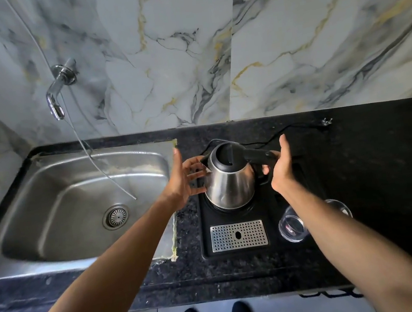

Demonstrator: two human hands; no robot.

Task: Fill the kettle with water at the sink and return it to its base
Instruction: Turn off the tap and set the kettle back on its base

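A stainless steel kettle (229, 186) with a black lid and black handle stands upright on its round base (248, 206), which is set into a black tray (206, 232) on the dark counter. My right hand (281, 170) is at the handle, fingers curled under it and thumb raised. My left hand (179, 182) is spread open at the kettle's left side, fingertips touching or nearly touching the spout and body. The steel sink (58, 198) lies to the left, and a chrome tap (55, 101) juts from the wall above it.
A metal drip grate (238, 235) sits in the tray in front of the kettle. A clear glass (291, 225) stands on the tray's right, under my right forearm. A black cord (299, 127) runs behind the kettle. A thin tube (92, 158) hangs into the sink.
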